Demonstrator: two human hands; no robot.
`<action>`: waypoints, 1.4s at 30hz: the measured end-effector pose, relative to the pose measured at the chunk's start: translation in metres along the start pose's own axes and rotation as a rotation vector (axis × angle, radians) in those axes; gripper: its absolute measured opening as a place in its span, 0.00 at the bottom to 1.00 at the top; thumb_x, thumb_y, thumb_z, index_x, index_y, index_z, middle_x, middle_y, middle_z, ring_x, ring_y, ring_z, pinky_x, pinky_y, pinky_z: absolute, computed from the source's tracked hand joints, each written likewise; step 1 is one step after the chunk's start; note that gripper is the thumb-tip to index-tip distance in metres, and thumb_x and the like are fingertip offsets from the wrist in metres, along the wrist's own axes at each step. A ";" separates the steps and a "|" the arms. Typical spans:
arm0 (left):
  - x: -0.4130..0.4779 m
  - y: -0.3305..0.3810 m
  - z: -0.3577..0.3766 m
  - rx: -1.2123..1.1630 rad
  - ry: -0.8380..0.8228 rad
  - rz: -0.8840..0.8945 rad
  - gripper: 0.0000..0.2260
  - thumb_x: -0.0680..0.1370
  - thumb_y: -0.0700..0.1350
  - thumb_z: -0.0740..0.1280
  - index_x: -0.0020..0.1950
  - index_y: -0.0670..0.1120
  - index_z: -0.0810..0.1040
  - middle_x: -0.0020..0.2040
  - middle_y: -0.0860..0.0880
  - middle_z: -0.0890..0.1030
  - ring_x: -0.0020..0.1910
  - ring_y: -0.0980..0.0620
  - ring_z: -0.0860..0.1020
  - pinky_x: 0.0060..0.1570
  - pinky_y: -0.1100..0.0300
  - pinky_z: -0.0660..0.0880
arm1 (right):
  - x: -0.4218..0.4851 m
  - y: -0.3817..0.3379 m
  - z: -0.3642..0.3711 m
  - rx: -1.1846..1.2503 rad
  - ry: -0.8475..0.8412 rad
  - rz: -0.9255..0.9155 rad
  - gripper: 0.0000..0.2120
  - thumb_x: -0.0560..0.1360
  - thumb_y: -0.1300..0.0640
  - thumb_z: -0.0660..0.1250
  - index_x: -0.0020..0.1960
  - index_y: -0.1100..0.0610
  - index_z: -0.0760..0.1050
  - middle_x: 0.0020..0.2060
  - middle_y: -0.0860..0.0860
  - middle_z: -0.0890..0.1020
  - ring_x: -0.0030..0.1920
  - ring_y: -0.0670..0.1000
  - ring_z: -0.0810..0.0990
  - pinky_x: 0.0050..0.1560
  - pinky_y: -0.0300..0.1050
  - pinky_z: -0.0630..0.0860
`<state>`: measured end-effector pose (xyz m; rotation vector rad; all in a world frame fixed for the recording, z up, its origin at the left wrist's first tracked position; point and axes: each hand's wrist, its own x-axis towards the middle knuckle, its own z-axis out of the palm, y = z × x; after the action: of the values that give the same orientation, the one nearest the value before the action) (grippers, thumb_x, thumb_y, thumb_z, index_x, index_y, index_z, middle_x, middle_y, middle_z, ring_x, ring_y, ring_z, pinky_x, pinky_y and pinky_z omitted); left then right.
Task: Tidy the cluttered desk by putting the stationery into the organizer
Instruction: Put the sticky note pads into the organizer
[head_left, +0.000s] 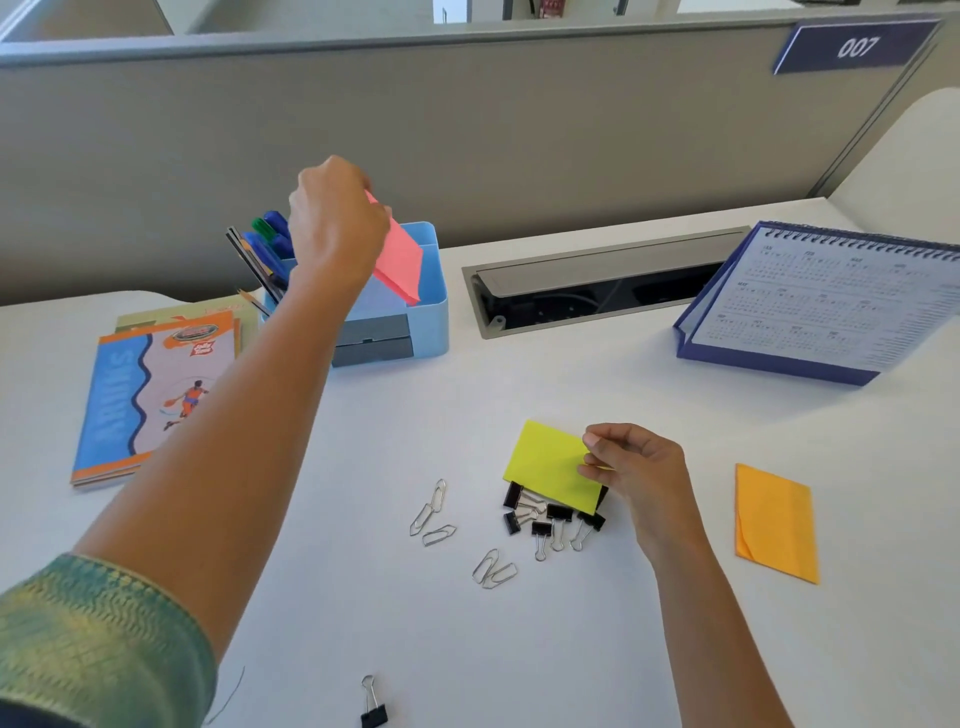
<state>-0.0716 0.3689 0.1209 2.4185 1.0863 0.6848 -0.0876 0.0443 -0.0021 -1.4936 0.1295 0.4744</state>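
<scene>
My left hand (335, 223) holds a pink sticky-note pad (400, 260) tilted over the right compartment of the light blue organizer (434, 322), its lower corner down inside. Blue and green pens (270, 236) stand in the organizer's left compartment. My right hand (636, 467) pinches the right edge of a yellow sticky-note pad (548, 465), which lies partly over several black binder clips (545, 519). An orange sticky-note pad (776, 522) lies flat to the right. Silver paper clips (436, 512) are scattered at centre, and one binder clip (373, 706) lies near the front edge.
Notebooks (148, 395) are stacked at the left beside the organizer. A desk calendar (831, 306) stands at the right. An open cable tray (597, 286) is set into the white desk (363, 597) behind, with a grey partition wall (519, 145) at the back.
</scene>
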 end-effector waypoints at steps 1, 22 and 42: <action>0.001 0.004 0.007 0.028 -0.012 -0.001 0.08 0.74 0.41 0.69 0.52 0.41 0.81 0.49 0.38 0.79 0.42 0.39 0.73 0.40 0.52 0.69 | -0.001 0.000 -0.001 -0.001 0.003 0.000 0.03 0.72 0.68 0.70 0.44 0.63 0.81 0.36 0.55 0.80 0.34 0.50 0.78 0.36 0.41 0.80; -0.053 0.003 0.054 -0.175 -0.001 0.130 0.12 0.80 0.45 0.60 0.58 0.43 0.80 0.47 0.44 0.84 0.47 0.43 0.79 0.45 0.56 0.73 | 0.009 0.014 0.003 -1.001 0.110 -0.223 0.22 0.70 0.50 0.74 0.61 0.55 0.76 0.55 0.53 0.74 0.60 0.55 0.68 0.56 0.43 0.66; -0.182 -0.018 0.095 -0.172 -0.713 0.061 0.20 0.71 0.55 0.74 0.59 0.49 0.79 0.51 0.52 0.80 0.52 0.51 0.78 0.52 0.55 0.76 | 0.024 0.004 0.008 -0.630 -0.032 -0.143 0.08 0.70 0.61 0.73 0.40 0.54 0.75 0.34 0.47 0.76 0.38 0.49 0.74 0.38 0.40 0.68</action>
<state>-0.1322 0.2250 -0.0133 2.2578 0.6270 -0.0875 -0.0688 0.0580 -0.0140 -2.0921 -0.1686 0.4427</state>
